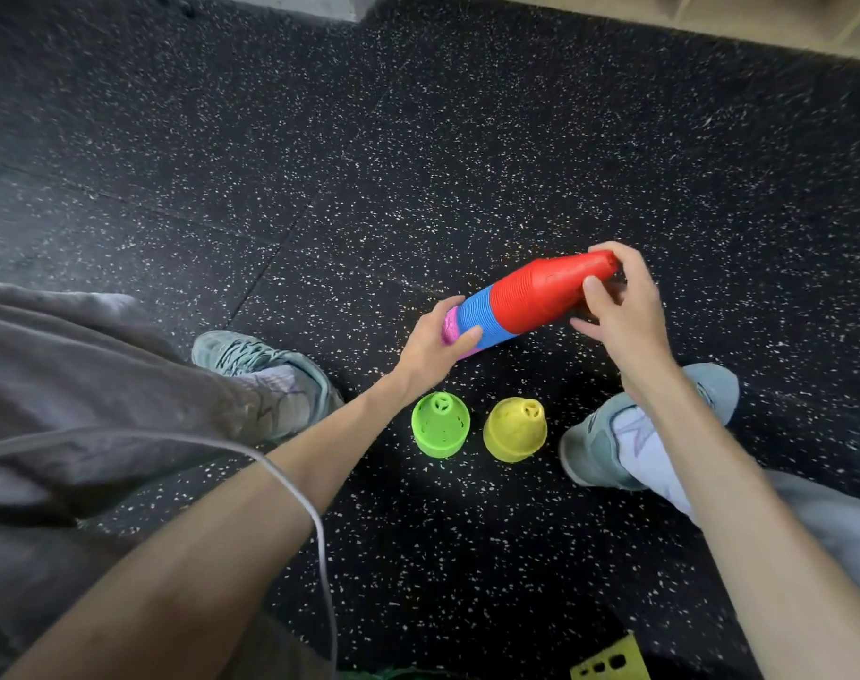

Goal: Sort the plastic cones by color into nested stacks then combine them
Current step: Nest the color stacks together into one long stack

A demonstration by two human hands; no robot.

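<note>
green stack (440,425), yellow stack (515,429), narrow gap between

A nested stack (526,299) banded red, blue and pink is seen above a lime-green cone (440,424) and a yellow cone (515,429), all set against black flooring (418,139) flecked with white, flanked by pale grey-green shoes (266,370).

A black rubber floor flecked with white (467,139) spreads everywhere beneath and beyond the grip, seams crossing it to the left. Far above the grip, a pale wooden shelf base (712,17) borders a grey concrete slab (290,2).
</note>
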